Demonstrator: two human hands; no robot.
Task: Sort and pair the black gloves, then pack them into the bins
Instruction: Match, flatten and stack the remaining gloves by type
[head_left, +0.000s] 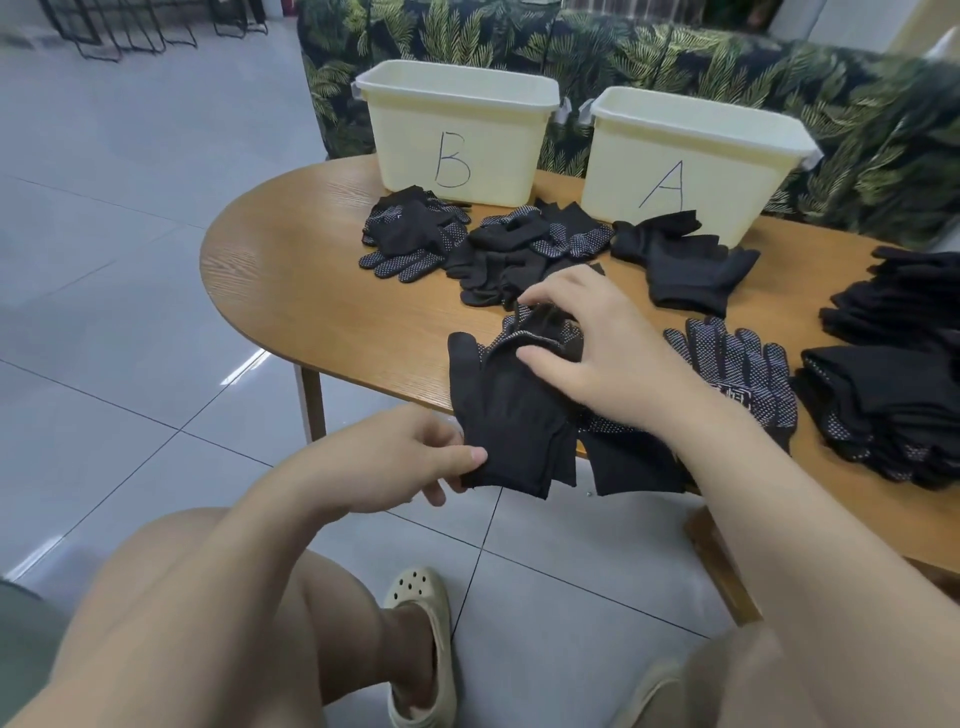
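Fingertips (530, 301) of the right hand (597, 348) are spread and pressing the finger end of the black glove (498, 395) at the table's near edge. The left hand (400, 457) pinches its cuff, thumb on top, cuff overhanging the wooden table (311, 291). To pair well: keep the cuff taut, square the finger ends, match dotted palm to dotted palm (some gloves look plain). Loose gloves (488, 249) lie farther back, a stack (893, 405) at right. Bin B (457, 130) far left, bin A (685, 161) far right; interiors are hidden, so contents cannot be told.
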